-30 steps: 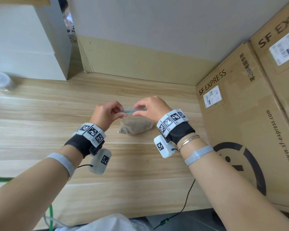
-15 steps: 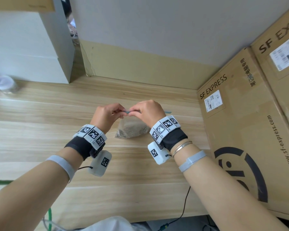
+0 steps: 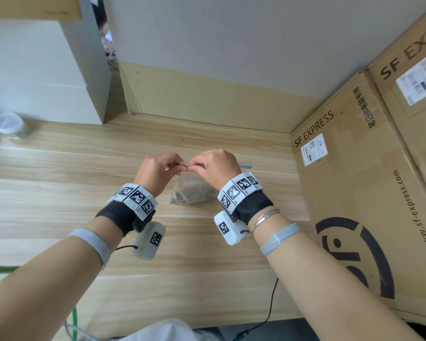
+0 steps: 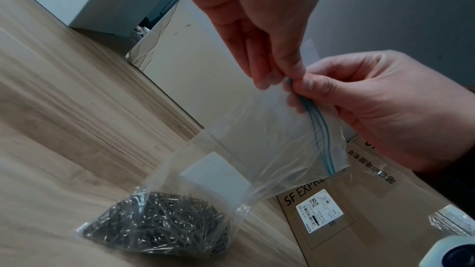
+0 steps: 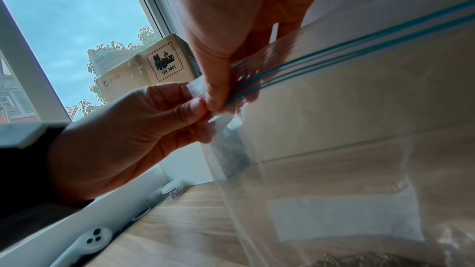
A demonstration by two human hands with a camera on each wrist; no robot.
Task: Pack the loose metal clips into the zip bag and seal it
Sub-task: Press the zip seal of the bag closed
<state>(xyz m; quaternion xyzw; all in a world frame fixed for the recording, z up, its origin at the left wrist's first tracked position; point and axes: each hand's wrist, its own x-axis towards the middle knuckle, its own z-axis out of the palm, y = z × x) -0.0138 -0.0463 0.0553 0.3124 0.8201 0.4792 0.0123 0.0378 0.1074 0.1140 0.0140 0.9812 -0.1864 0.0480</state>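
Note:
A clear zip bag [image 3: 192, 190] stands on the wooden table [image 3: 59, 193], with a heap of metal clips [image 4: 159, 228] in its bottom. My left hand [image 3: 180, 167] pinches the left end of its blue zip strip [image 4: 321, 129]. Right beside it, my right hand [image 3: 194, 166] pinches the same strip, thumbs almost touching. In the right wrist view the zip strip [image 5: 359, 48] runs off to the right as two blue lines, past the right fingertips [image 5: 216, 100]. In the head view the strip's far end [image 3: 246, 166] sticks out beyond my right hand. I see no loose clips on the table.
Large SF Express cartons [image 3: 354, 193] wall off the right side. A white box [image 3: 35, 82] stands at the back left, a small clear jar [image 3: 8, 125] beside it. A black cable [image 3: 268, 313] hangs over the near table edge. A white device [image 5: 87, 245] lies on the table.
My right hand has slid left along the zip strip until it meets the left hand. The strip's right end now shows beyond it. The left hand has kept its pinch.

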